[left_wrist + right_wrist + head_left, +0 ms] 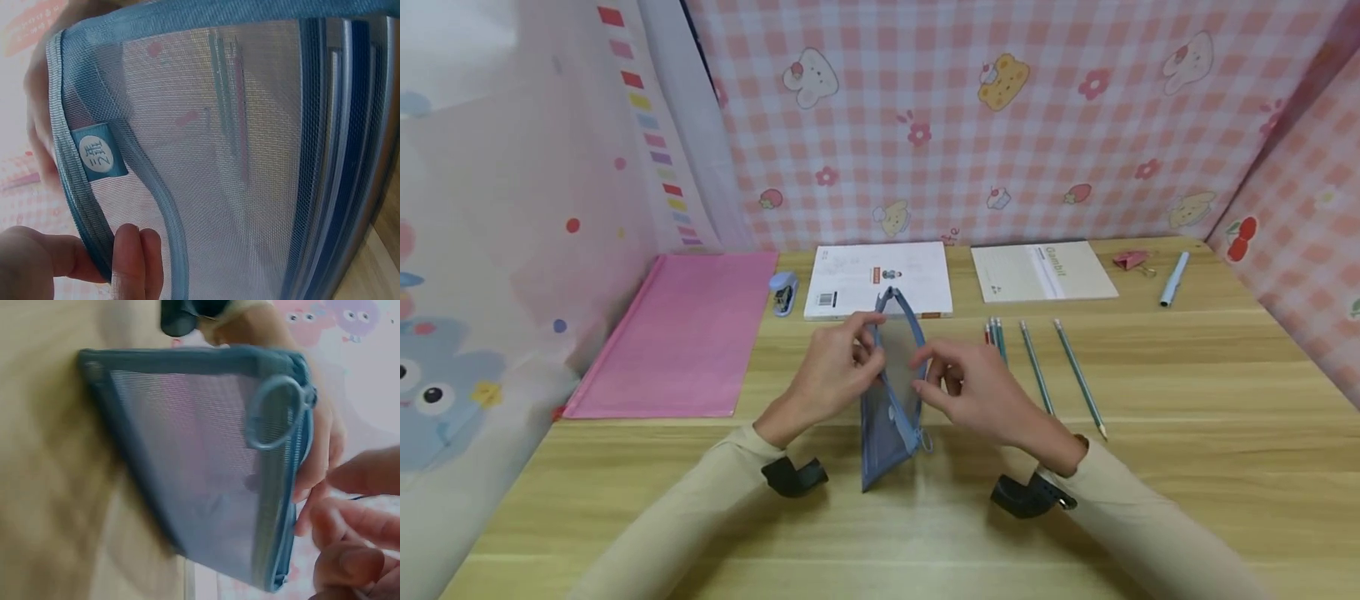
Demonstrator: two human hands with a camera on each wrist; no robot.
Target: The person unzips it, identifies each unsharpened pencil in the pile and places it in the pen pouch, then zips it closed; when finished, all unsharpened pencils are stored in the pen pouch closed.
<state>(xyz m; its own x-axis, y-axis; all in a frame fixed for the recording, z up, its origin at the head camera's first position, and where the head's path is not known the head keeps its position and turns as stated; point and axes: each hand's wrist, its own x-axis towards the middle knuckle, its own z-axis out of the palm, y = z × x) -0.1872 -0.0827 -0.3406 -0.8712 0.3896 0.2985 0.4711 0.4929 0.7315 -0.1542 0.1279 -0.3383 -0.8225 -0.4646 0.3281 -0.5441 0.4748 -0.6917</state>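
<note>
A blue mesh zip pouch (pixel 886 429) stands on end on the wooden table (pixel 1150 467), its mouth pulled apart at the top. My left hand (pixel 868 354) pinches the left zip edge; in the left wrist view its fingers (pixel 134 250) grip the pouch's (pixel 237 156) blue binding near a small label (pixel 99 153). My right hand (pixel 922 375) pinches the right zip edge. In the right wrist view its curled fingers (pixel 350 556) sit at the pouch's (pixel 187 456) edge, near a round zip ring (pixel 275 412). I cannot make out anything inside.
Several pencils (pixel 1037 367) lie just right of my right hand. Behind the pouch lie a white book (pixel 880 279), a cream notebook (pixel 1045 271), a small blue stapler (pixel 784 292), a pink clip (pixel 1131 260) and a pen (pixel 1172 279). A pink folder (pixel 677 333) lies at the left.
</note>
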